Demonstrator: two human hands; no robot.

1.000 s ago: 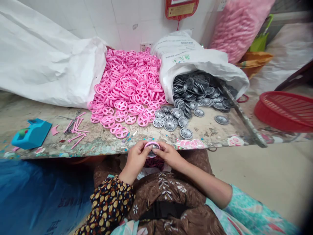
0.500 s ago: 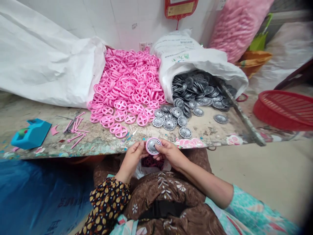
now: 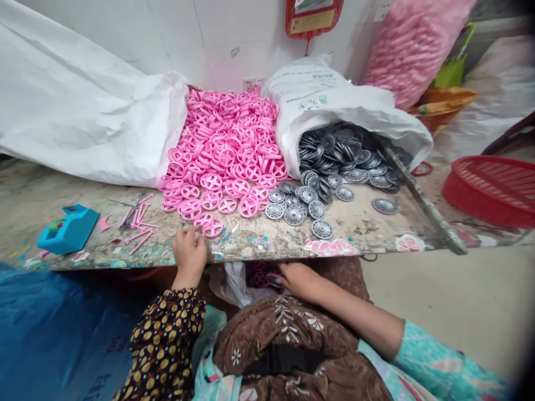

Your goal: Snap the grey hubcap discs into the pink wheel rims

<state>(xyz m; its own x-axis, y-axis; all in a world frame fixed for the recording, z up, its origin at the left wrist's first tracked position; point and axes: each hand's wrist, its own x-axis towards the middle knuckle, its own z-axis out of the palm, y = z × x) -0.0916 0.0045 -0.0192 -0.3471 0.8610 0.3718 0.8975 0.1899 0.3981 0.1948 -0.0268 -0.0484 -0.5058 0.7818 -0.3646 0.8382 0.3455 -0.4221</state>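
Gone from the pink-rimmed disc [image 3: 273, 279], the left hand [image 3: 190, 253] now touches the front pink wheels [image 3: 214, 227]; its fingers' grip I cannot tell. Lower now, the right hand [image 3: 301, 282] pinches the disc below the table's edge [image 3: 263, 253].

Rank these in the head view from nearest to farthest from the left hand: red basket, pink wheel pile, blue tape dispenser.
1. Pink wheel pile, just ahead of the left hand
2. Blue tape dispenser, on its left
3. Red basket, far right
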